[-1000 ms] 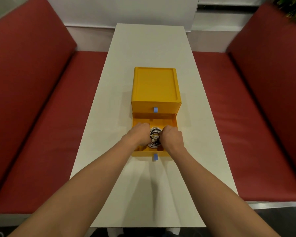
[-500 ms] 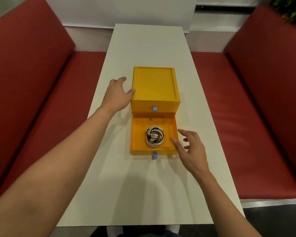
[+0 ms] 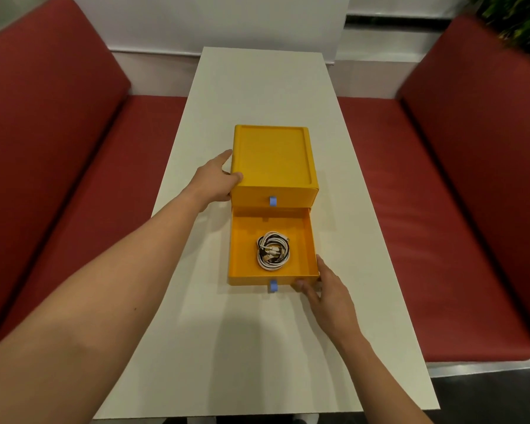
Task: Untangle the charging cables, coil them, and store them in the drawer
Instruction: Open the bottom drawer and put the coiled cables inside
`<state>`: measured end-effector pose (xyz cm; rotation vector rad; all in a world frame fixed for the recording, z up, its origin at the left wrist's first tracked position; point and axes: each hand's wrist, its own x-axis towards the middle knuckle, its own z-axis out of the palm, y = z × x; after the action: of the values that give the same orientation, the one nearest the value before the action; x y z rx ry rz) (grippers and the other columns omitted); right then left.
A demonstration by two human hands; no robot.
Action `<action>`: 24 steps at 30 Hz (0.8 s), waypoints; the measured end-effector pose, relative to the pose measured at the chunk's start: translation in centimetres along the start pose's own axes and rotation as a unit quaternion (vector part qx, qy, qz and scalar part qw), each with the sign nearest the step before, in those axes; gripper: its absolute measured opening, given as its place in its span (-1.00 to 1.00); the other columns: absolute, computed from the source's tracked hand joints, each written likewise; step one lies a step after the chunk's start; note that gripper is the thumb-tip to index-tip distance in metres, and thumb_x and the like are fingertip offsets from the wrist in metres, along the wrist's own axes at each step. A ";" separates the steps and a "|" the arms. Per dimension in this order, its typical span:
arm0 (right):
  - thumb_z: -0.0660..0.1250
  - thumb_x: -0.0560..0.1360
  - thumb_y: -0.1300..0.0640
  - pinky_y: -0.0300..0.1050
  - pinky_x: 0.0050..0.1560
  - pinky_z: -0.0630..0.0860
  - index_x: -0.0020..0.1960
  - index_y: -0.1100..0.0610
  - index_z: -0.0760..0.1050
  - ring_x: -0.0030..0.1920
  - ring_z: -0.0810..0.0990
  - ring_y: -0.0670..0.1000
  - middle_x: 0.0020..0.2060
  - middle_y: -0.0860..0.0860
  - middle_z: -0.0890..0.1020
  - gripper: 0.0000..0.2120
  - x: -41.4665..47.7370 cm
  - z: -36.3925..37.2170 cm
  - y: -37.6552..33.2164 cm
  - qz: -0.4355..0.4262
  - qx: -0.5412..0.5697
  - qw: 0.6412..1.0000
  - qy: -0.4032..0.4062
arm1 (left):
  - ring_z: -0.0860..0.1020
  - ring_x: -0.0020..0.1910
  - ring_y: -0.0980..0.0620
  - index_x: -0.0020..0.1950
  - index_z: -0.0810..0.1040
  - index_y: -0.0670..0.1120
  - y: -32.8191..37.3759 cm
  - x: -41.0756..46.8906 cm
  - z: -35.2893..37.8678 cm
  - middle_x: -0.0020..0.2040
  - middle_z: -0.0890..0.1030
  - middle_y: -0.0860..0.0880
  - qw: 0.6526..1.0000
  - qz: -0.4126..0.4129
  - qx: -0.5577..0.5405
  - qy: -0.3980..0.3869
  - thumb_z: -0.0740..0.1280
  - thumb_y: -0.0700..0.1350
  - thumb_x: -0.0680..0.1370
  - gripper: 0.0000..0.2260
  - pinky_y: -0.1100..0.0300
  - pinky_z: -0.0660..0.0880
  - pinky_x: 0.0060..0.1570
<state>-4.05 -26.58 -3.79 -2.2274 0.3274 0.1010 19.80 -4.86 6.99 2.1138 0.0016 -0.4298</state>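
Observation:
A yellow two-drawer box [image 3: 273,157] stands mid-table. Its lower drawer [image 3: 309,240] is pulled out toward me. Inside it lies a coil of black and white charging cables [image 3: 273,250]. My left hand [image 3: 213,183] rests against the box's left side, fingers straight along the wall and thumb on the top front corner. My right hand [image 3: 326,290] touches the drawer's front right corner, thumb on the front face and fingers along the right wall. Neither hand holds a cable.
The upper drawer is closed, and each drawer has a small blue pull tab [image 3: 273,286]. The box sits on a long white table [image 3: 257,347] between two red benches [image 3: 58,209]. A white wall is at the far end.
Both hands have let go of the coiled cables and left the drawer. My left hand moved up to the box's left side, and my right hand came to the drawer's front right corner.

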 end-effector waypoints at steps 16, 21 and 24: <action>0.26 0.58 -0.27 0.01 0.18 0.59 0.51 -0.08 0.33 0.22 0.65 0.05 0.27 -0.06 0.64 -0.44 7.1 -0.9 -1.0 -0.003 0.023 0.999 0.026 | 0.65 0.12 -0.14 0.65 0.21 0.09 -0.3 0.5 0.2 0.31 0.60 -0.11 1.000 -0.007 0.006 0.004 0.30 -0.02 0.69 -0.45 -0.06 0.67 0.11; 0.34 0.59 -0.24 0.25 0.32 0.53 0.68 0.00 0.00 0.34 0.57 0.13 0.52 0.04 0.42 -0.17 11.3 -0.8 -1.6 0.033 0.003 0.998 0.047 | 0.65 0.08 -0.10 0.66 0.21 0.10 -0.1 0.6 0.2 0.29 0.60 -0.09 1.000 -0.013 0.004 -0.002 0.28 -0.03 0.69 -0.46 0.02 0.67 0.04; 0.36 0.59 -0.20 0.26 0.27 0.56 0.63 -0.08 0.07 0.29 0.59 0.14 0.45 0.02 0.48 -0.25 13.0 -1.0 -2.2 0.002 0.002 0.999 0.047 | 0.65 0.07 -0.07 0.66 0.20 0.10 -0.1 0.6 0.2 0.28 0.62 -0.08 1.000 -0.014 -0.002 -0.010 0.27 -0.04 0.70 -0.46 0.03 0.67 0.04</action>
<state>9.00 -28.58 -3.87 -2.2323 0.3819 -0.0024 20.28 -5.04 6.68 2.1073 0.0199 -0.4668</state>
